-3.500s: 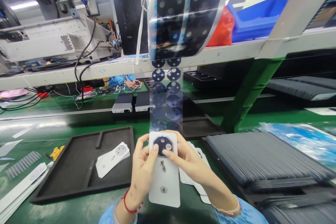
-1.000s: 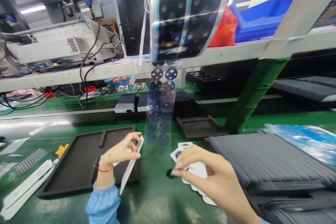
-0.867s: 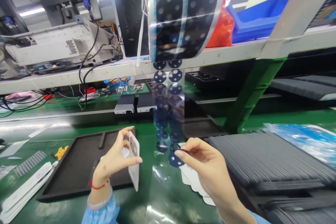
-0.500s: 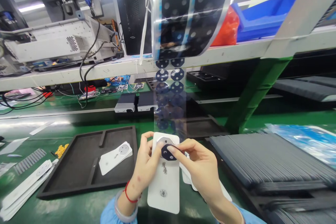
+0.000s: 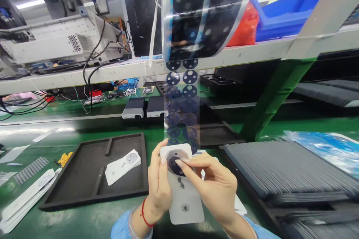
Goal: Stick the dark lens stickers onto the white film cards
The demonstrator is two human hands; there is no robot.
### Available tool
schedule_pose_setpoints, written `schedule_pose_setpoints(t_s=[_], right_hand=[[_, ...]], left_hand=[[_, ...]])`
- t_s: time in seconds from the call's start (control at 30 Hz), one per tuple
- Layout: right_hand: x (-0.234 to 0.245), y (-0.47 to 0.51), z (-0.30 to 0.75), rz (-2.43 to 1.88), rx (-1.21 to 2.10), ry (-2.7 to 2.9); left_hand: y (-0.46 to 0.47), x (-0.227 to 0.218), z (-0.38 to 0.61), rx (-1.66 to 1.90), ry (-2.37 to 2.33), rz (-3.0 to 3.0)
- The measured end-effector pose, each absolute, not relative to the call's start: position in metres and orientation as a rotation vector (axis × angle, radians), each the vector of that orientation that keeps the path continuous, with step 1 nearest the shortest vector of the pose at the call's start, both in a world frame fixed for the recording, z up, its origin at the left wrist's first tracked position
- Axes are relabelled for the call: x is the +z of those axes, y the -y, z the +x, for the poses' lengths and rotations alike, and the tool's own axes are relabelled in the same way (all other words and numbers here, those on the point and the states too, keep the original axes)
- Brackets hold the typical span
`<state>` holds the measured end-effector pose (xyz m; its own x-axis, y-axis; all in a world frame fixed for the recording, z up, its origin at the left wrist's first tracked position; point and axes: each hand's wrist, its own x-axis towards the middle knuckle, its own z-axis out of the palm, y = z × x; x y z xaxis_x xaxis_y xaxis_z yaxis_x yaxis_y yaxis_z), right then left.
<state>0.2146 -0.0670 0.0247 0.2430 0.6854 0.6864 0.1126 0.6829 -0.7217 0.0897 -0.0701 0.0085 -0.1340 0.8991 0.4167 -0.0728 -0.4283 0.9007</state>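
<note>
The right fingers [image 5: 192,175] pinched together near the edge of a dark sticker [image 5: 172,161]. The left fingers [image 5: 163,173] were clamped along the left side of a white plate [image 5: 179,194]. The sticker lay over the round patch at the top of that plate, just under the right thumb tip. I couldn't tell how much of it was stuck down. To do this well, I think the left fingers had to keep the plate from wobbling, while the right ones matched the sticker's holes to the marks below. A soft press from one edge across might have kept bubbles out.

The plate was flat and smooth, with round corners and black writing below the fingers. The sticker looked thin and a bit shiny. Past the fingertips hung a see-through strip [image 5: 190,91] with dark, many-sided spots in two rows. Left of the left fingers sat a black tray [image 5: 70,175] with matt sides. Right of the right fingers lay a grey stack [image 5: 275,164] with lots of thin ridges.
</note>
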Motion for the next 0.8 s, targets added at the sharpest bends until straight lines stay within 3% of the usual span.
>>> schedule_pose_setpoints(t_s=[0.8], right_hand=[[0.032,0.068,0.217,-0.823,0.478,1.305]], left_hand=[[0.073,0.017,0.087,1.637,-0.842,1.636]])
